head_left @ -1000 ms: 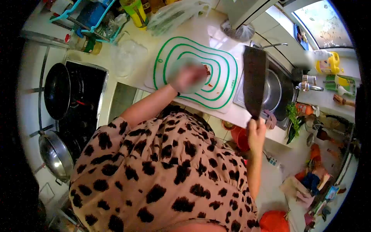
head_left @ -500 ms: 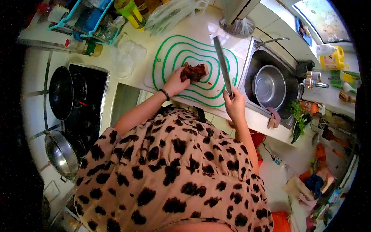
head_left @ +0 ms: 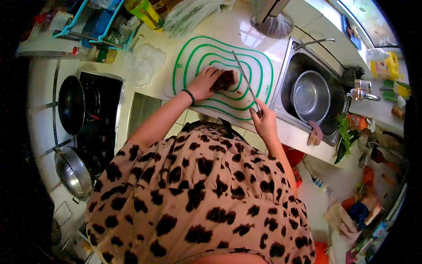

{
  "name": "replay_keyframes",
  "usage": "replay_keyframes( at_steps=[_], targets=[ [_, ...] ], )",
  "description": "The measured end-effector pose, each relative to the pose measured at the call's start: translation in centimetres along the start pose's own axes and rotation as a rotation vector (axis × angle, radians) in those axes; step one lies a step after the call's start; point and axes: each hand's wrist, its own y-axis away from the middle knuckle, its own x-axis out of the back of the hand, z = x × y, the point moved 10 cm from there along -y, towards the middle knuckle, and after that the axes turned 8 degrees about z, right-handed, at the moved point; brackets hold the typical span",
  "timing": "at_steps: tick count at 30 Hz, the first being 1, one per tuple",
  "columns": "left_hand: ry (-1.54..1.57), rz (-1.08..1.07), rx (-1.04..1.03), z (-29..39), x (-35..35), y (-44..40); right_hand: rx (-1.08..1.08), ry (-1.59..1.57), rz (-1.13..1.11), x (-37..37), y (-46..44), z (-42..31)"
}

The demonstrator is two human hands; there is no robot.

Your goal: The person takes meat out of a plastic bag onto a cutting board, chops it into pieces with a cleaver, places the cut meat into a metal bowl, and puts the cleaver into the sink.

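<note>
A dark reddish-brown piece of meat (head_left: 227,81) lies on a white cutting board (head_left: 181,79) marked with green curved lines. My left hand (head_left: 205,84), a dark band at its wrist, rests over the meat's left side with the fingers curled onto it. My right hand (head_left: 265,121) grips the handle of a knife (head_left: 245,78) near the board's front right. The blade slants up and to the left, its tip beyond the meat, with a gap between the edge and the meat.
Right of the board is a sink (head_left: 285,66) holding a metal basin (head_left: 311,97). On the left, a black wok (head_left: 71,105) stands by the stove (head_left: 102,110). Clear plastic bags (head_left: 145,64) and a bottle (head_left: 145,13) sit behind. Leafy greens (head_left: 345,134) lie at the sink's right.
My left hand has shifted over the top of the meat. The knife has swung left, its tip coming down closer to the meat, and its blade now appears edge-on.
</note>
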Motion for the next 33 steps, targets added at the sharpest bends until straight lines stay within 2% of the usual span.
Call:
replay_keyframes(
  at_steps=[6, 9, 13, 15, 16, 18, 19, 21, 22, 24, 25, 27, 28, 30, 31, 33],
  targets=[
    [0.181, -0.05, 0.058, -0.8, 0.3, -0.7, 0.033, -0.01, 0.031, 0.7, 0.4, 1.0],
    [0.178, 0.051, -0.03, -0.1, 1.5, -0.8, 0.007, -0.059, 0.038, 0.6, 0.4, 1.6],
    [0.192, -0.013, -0.023, -0.2, 1.4, -1.4, -0.001, -0.079, 0.004, 0.5, 0.4, 1.2],
    [0.438, 0.031, 0.075, -1.4, 0.9, -2.1, -0.01, -0.078, 0.006, 0.5, 0.5, 1.2],
    [0.439, 0.032, 0.071, -1.5, 0.4, -2.1, -0.012, -0.079, 0.009, 0.5, 0.5, 1.4],
    [0.979, 0.036, 0.366, -3.3, -1.0, -1.8, -0.014, -0.079, 0.015, 0.7, 0.5, 1.6],
    [0.98, 0.035, 0.365, -3.4, -0.8, -1.9, -0.013, -0.087, 0.02, 0.8, 0.6, 1.6],
    [1.045, -0.157, 0.569, -4.1, -2.5, -0.9, -0.014, -0.094, 0.025, 0.9, 0.5, 1.7],
    [1.045, -0.159, 0.571, -4.2, -2.7, -0.8, -0.018, -0.096, 0.012, 0.8, 0.5, 1.9],
    [1.12, -0.264, 0.821, -5.3, -5.1, 1.0, -0.026, -0.1, 0.001, 0.6, 0.6, 1.9],
    [1.119, -0.268, 0.822, -6.0, -6.1, 1.2, -0.014, -0.093, -0.012, 0.6, 0.6, 1.5],
    [0.808, -0.145, 0.791, -9.0, -6.3, 1.0, -0.006, -0.087, -0.02, 1.0, 0.2, 0.6],
    [0.807, -0.152, 0.789, -8.0, -5.2, 0.6, 0.014, -0.012, -0.032, 1.2, 0.0, 0.0],
    [0.162, 0.116, 0.597, -6.7, 1.0, -1.1, 0.033, 0.059, -0.047, 1.1, -0.8, -0.6],
    [0.159, 0.113, 0.596, -6.7, 0.7, -0.9, 0.023, 0.09, -0.052, 0.8, -1.5, -0.7],
    [0.07, 0.367, 0.368, -4.5, 3.1, -1.5, 0.008, 0.117, -0.054, 0.7, -2.7, -0.6]
  ],
)
